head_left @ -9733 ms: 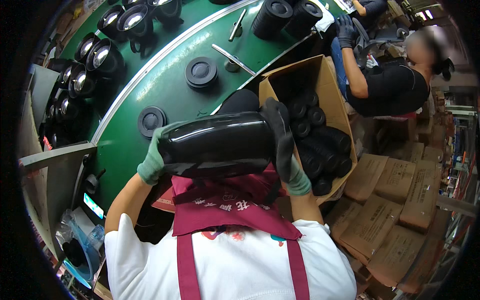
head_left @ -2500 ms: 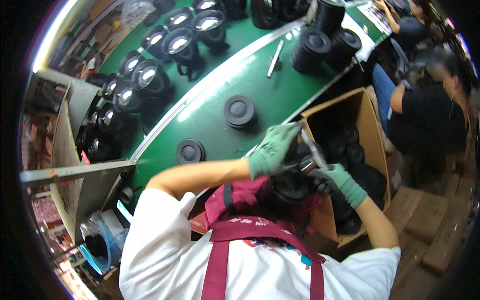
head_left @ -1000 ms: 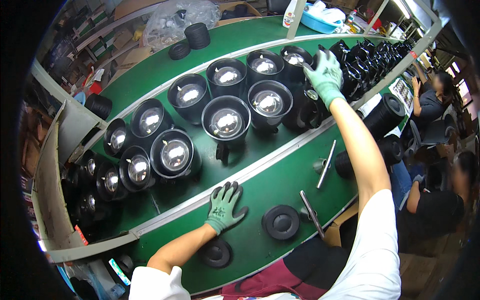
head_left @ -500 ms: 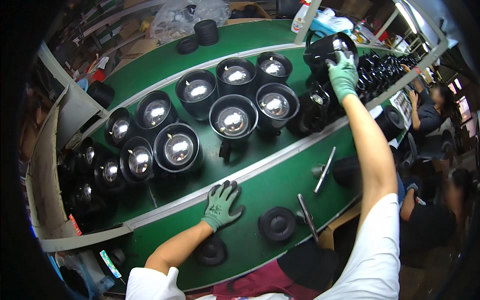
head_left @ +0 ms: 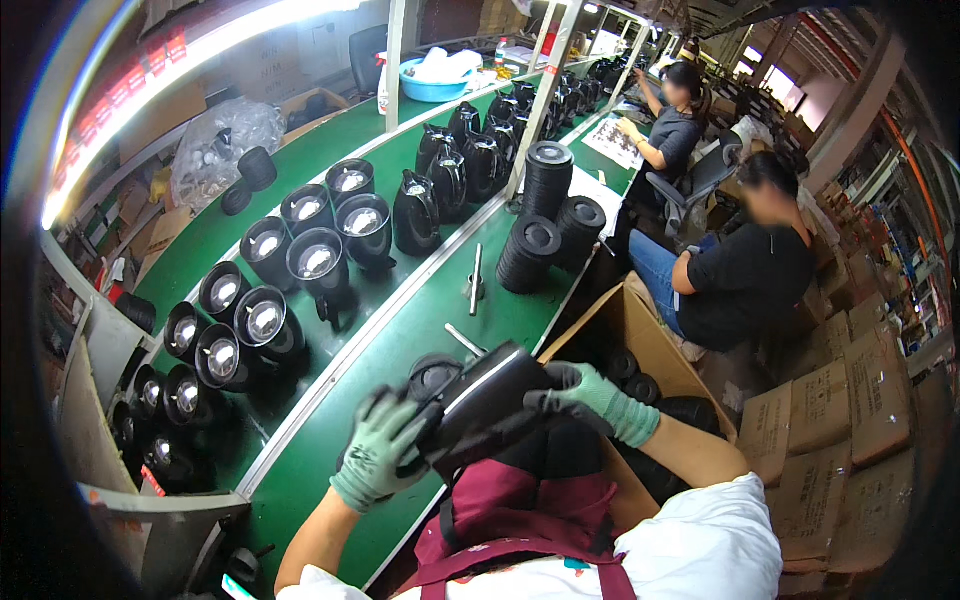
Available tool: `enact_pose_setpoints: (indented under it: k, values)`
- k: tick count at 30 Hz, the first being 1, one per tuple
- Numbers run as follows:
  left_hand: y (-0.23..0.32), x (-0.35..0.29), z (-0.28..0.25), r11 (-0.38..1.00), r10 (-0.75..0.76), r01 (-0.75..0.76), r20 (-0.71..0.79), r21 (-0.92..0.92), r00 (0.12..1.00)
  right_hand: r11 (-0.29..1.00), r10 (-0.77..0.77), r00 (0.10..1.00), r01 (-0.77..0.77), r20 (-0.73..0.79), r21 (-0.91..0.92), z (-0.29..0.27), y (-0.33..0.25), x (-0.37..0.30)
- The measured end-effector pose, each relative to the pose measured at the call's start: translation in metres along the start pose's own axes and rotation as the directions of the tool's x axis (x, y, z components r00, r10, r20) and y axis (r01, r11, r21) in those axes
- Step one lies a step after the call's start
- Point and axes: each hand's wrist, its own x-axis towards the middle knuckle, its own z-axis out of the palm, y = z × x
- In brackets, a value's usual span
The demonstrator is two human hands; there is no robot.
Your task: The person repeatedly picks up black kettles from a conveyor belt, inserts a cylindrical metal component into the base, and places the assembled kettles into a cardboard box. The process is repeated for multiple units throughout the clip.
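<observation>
A glossy black jug (head_left: 495, 400) lies on its side between my hands, close in front of my body. My left hand (head_left: 378, 445), in a green and grey work glove, grips its left end. At the other end my right hand (head_left: 592, 398), gloved alike, has its fingers wrapped round the jug. Just behind the jug, a round black disc (head_left: 432, 372) rests on the green bench, partly covered. Beyond it are a metal rod (head_left: 463, 338) and an upright T-handled tool (head_left: 476, 275).
Open-topped black jugs (head_left: 316, 258) with shiny insides line the green belt (head_left: 385, 300). Closed jugs (head_left: 415, 215) stand farther along. Stacked black discs (head_left: 530, 250) sit beside an open carton (head_left: 640, 325). Two co-workers (head_left: 750, 255) sit at the right, near piled cartons (head_left: 820, 450).
My right hand has come back from the belt with the black jug. My left hand has left the bench edge and now holds it too. The view has swung right.
</observation>
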Motion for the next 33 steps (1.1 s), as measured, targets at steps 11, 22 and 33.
enact_pose_setpoints:
  k: [11, 22, 33]
  values:
    - [0.095, -0.056, 0.016, 0.425, -0.527, 0.507, 0.251, -0.750, 0.812, 0.897, 0.182, 0.938, -0.281, 0.294, 0.341, -0.019, 0.095, -0.083]
    - [0.098, -0.136, 0.027, 0.362, -0.561, 0.592, 0.340, -0.720, 0.755, 0.967, 0.244, 0.883, -0.191, 0.402, -0.167, 0.016, 0.213, -0.077]
    - [0.119, -0.269, 0.080, -0.372, -0.782, 0.229, 0.436, -0.900, 0.446, -0.061, -0.544, 0.833, 0.080, 0.100, -0.995, 0.097, 0.170, 0.198]
